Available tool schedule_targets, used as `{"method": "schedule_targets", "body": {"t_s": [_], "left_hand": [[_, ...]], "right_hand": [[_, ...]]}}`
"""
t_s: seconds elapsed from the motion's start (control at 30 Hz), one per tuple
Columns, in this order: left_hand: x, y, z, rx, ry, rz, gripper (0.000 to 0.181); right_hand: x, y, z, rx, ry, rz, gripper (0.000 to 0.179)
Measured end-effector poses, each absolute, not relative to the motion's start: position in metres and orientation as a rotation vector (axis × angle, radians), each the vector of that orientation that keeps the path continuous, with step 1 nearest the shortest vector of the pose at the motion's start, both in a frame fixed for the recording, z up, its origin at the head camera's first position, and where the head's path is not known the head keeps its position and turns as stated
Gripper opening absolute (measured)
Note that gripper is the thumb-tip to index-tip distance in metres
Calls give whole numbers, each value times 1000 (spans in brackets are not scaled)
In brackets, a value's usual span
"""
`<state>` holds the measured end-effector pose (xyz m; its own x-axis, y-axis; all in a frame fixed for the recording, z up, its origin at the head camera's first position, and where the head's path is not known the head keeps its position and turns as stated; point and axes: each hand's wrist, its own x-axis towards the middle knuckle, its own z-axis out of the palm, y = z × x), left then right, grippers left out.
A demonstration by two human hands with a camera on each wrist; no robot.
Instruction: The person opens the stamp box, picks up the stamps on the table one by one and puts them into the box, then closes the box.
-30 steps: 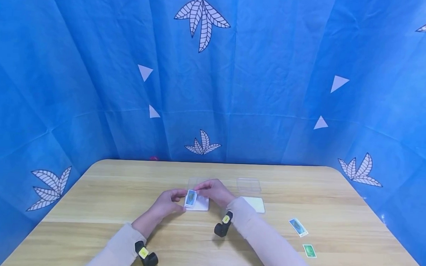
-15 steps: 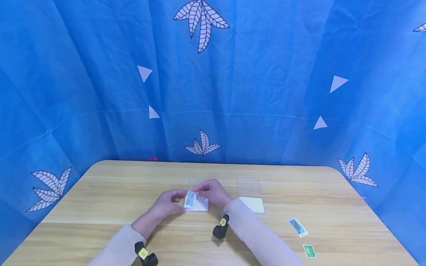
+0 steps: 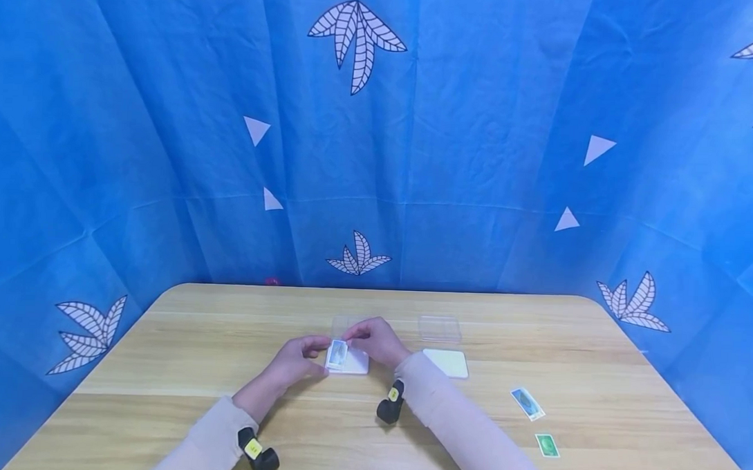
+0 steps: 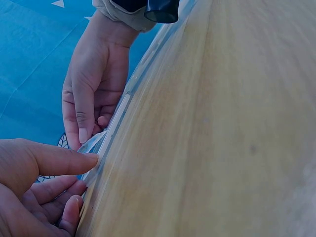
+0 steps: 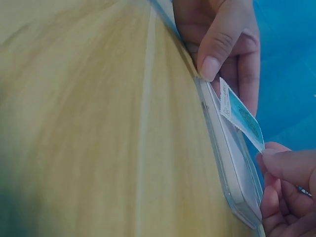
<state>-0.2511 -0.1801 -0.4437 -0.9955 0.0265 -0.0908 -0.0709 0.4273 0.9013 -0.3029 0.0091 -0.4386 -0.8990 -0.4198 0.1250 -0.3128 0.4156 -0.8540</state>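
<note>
A blue-pictured stamp (image 3: pixel 338 355) with perforated white edges tilts over the left part of a small flat case (image 3: pixel 357 362) with a white top. My right hand (image 3: pixel 378 340) pinches the stamp's far corner between thumb and fingertips; in the right wrist view the stamp (image 5: pixel 243 117) slants above the white surface. At the case's left end, my left hand (image 3: pixel 296 360) holds the edge, its thumb (image 5: pixel 211 68) at the near corner. A clear lid (image 3: pixel 341 325) shows behind the case, partly hidden by my right hand.
Right of my hands lies another white-topped case (image 3: pixel 448 363), with a clear plastic lid (image 3: pixel 440 328) behind it. Farther right on the wooden table (image 3: pixel 223 333) lie a blue stamp (image 3: pixel 528 403) and a smaller green stamp (image 3: pixel 547 445). A blue curtain (image 3: pixel 478 162) hangs beyond the table.
The stamp has shifted slightly toward me and its tilt has changed, its picture now looking paler. My right wrist has turned a little; my left hand stays in place.
</note>
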Motion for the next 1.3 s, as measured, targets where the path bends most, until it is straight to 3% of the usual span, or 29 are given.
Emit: {"method": "schedule_targets", "body": {"t_s": [1.17, 1.3], "left_hand": [[-254, -179, -447, -44, 2561, 1659, 60], [-254, -180, -447, -41, 2561, 1658, 60]], "right_hand": [[-303, 13, -439, -833, 2541, -1510, 14], [-304, 11, -441, -761, 2533, -1505, 14]]}}
